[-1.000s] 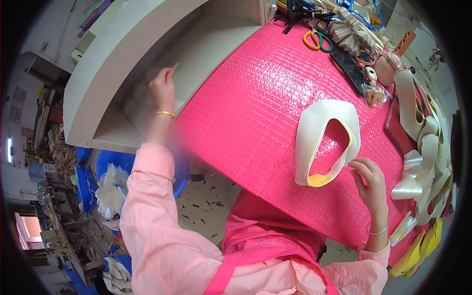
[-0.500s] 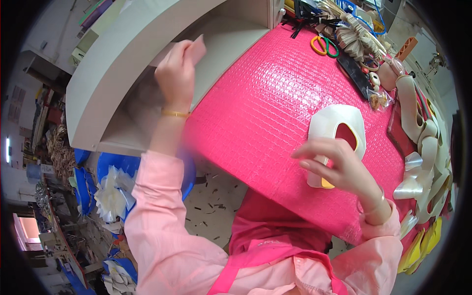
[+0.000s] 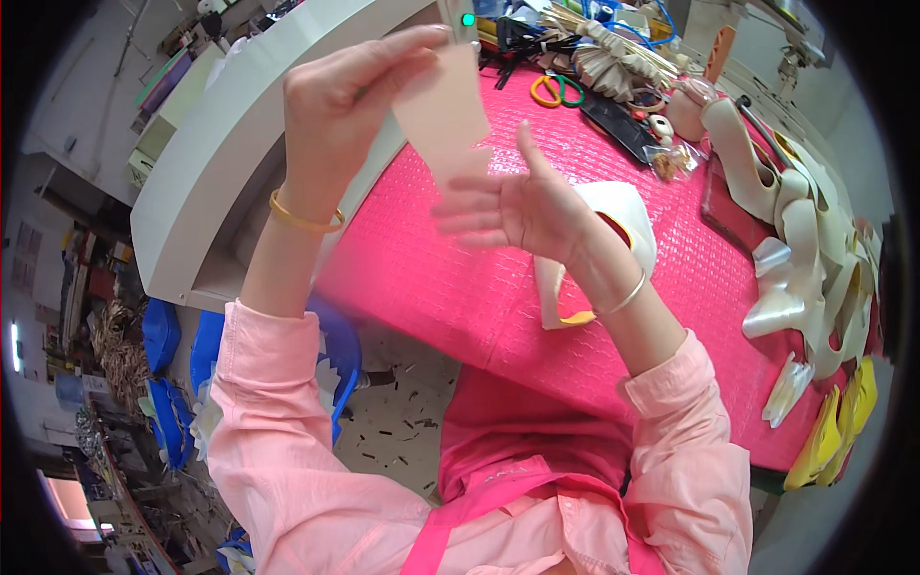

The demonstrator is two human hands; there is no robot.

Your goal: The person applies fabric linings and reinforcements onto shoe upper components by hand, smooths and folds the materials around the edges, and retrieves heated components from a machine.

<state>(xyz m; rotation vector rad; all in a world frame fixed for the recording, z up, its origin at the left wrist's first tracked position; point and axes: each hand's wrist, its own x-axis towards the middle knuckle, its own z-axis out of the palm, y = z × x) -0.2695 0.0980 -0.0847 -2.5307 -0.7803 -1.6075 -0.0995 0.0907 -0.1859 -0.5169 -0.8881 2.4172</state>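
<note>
Pinching a pale sheet [image 3: 448,107], left hand [image 3: 337,107] raised, right hand [image 3: 527,206] spread (perhaps touching it)

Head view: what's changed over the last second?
The left hand, gripping the pale sheet, moved rightward out of the machine. The right hand swung left from beside the white piece, and is now open near the sheet; contact is unclear. No visible release. The white piece and scissors stayed on the table.
</note>
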